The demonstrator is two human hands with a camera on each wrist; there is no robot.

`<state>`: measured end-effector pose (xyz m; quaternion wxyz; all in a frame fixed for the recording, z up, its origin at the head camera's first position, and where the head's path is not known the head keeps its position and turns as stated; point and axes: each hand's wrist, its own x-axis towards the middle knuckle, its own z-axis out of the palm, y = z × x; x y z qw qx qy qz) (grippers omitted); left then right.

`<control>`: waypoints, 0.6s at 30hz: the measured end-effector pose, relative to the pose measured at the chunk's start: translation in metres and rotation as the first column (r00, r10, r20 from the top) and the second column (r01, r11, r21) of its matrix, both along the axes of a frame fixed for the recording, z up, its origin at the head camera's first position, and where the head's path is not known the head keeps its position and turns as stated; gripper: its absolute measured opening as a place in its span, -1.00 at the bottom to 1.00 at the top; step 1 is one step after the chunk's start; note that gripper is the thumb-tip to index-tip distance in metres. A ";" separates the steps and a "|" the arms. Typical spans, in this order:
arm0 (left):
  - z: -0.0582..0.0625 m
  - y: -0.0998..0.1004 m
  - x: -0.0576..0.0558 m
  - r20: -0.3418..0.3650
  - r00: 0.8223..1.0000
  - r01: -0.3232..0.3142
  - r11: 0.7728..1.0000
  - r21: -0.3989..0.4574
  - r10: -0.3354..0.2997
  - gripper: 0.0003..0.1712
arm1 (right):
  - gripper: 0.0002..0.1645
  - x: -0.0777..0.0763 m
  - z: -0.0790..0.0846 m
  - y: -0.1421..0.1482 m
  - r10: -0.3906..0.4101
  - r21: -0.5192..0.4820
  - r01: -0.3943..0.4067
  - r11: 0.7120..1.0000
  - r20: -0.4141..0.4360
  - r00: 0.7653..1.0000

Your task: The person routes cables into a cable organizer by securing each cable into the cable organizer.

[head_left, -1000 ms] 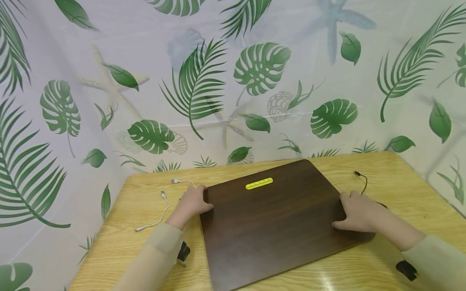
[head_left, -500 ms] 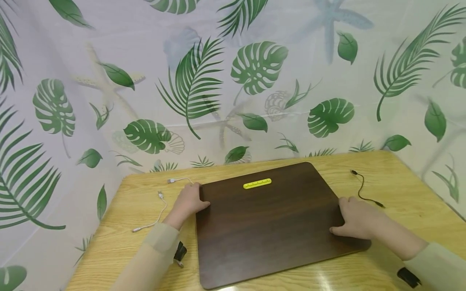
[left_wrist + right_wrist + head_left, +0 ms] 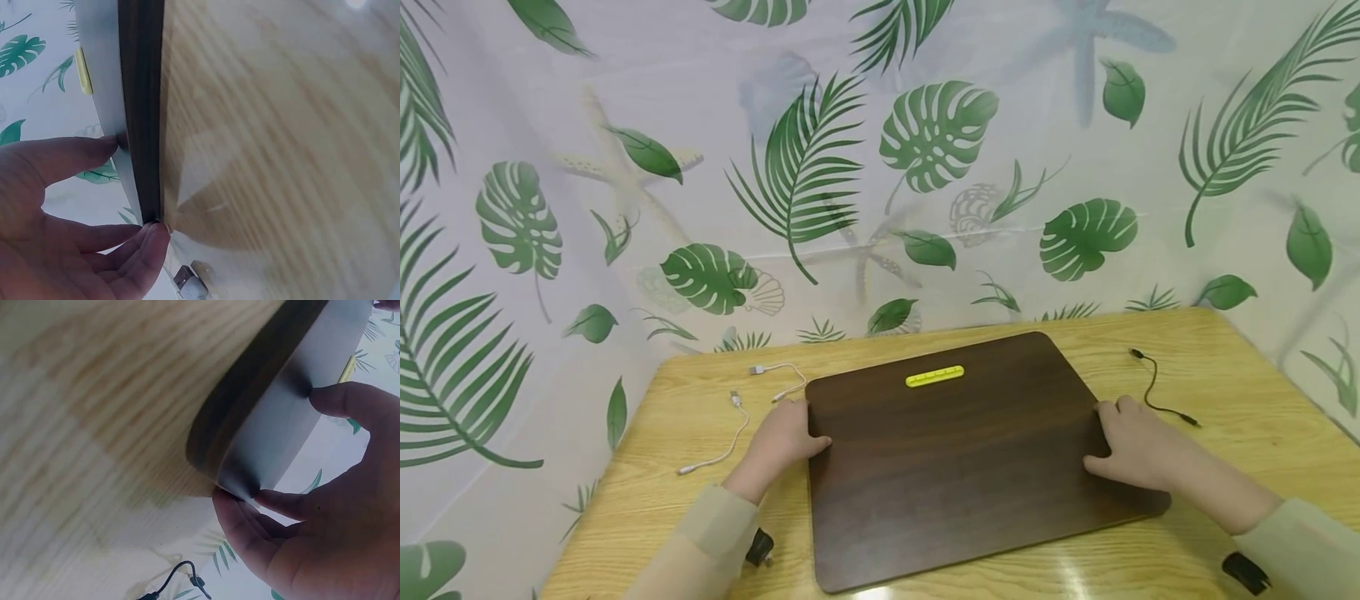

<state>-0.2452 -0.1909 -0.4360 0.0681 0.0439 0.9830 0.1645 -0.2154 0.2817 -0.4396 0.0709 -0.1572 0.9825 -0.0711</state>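
Observation:
A dark brown wooden board (image 3: 955, 467) with rounded corners lies on the table, slightly askew. My left hand (image 3: 781, 437) grips its left edge, thumb on the top face and fingers at the side; the left wrist view shows these fingers (image 3: 147, 250) against the rim. On the right edge my right hand (image 3: 1142, 450) holds the board the same way, with its thumb (image 3: 340, 400) pressed on the top. A yellow notched strip (image 3: 935, 377) sits on the board near its far edge.
Two short white USB cables (image 3: 730, 442) lie on the light wood table (image 3: 647, 517) left of the board. A short black cable (image 3: 1152, 383) is to its right. Behind stands a leaf-patterned white cloth (image 3: 850, 167).
The board has turned slightly and its near left corner has shifted left, into view. My left hand has slid nearer along the left edge, uncovering the end of a white cable.

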 end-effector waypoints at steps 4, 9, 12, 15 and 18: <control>0.001 0.002 0.000 -0.003 1.000 0.002 1.000 -0.002 -0.002 -0.32 | 0.03 -0.002 -0.001 0.000 -0.005 -0.003 0.005 1.000 -0.012 1.000; 0.003 0.005 -0.004 -0.016 1.000 0.012 1.000 -0.005 -0.012 -0.48 | 0.04 -0.004 0.000 0.001 -0.004 0.004 0.004 1.000 -0.001 1.000; 0.004 0.006 -0.008 -0.027 0.999 0.017 1.000 -0.003 -0.017 -0.51 | 0.05 -0.005 0.001 0.001 -0.007 0.008 0.007 1.000 0.014 1.000; 0.004 0.005 -0.012 -0.032 0.999 0.018 1.000 0.003 -0.018 -0.47 | 0.06 -0.006 0.002 0.000 -0.007 0.009 0.007 1.000 0.022 1.000; 0.003 0.003 -0.017 -0.035 0.999 0.016 1.000 0.010 -0.016 -0.37 | 0.08 -0.007 0.002 -0.004 -0.009 0.009 0.009 1.000 0.022 1.000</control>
